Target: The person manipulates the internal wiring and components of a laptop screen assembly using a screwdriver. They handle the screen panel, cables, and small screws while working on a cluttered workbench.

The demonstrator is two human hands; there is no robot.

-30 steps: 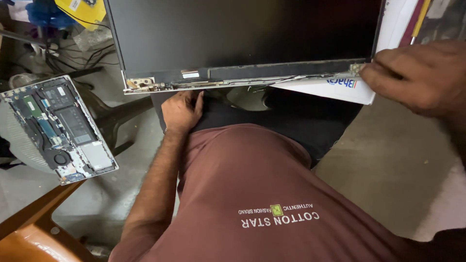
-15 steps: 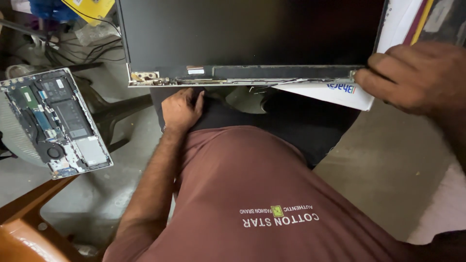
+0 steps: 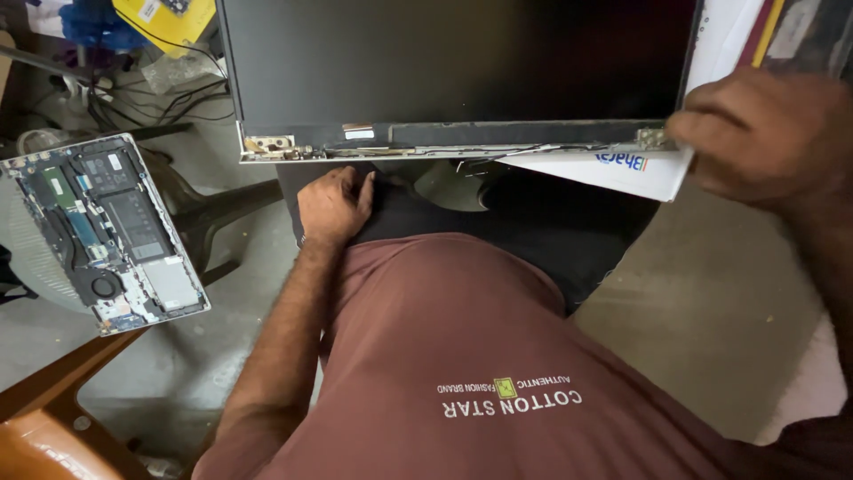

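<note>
A dark laptop screen panel (image 3: 462,62) fills the top of the head view, its lower edge stripped, with bare metal hinges at both corners. My right hand (image 3: 764,133) grips the panel at its lower right hinge corner, fingers closed over the edge. My left hand (image 3: 333,204) rests on my lap just under the panel's lower edge, fingers loosely together on dark cloth, holding nothing that I can see. A white booklet (image 3: 613,169) lies under the panel's right corner.
An opened laptop base (image 3: 107,231) with its circuit board, battery and fan exposed lies at the left on a chair. Black cables (image 3: 151,98) and a yellow packet (image 3: 164,18) sit at the top left. A wooden edge (image 3: 44,427) shows bottom left.
The view has shifted slightly; the panel and my right hand sit a little higher in it. My left hand stays on my lap.
</note>
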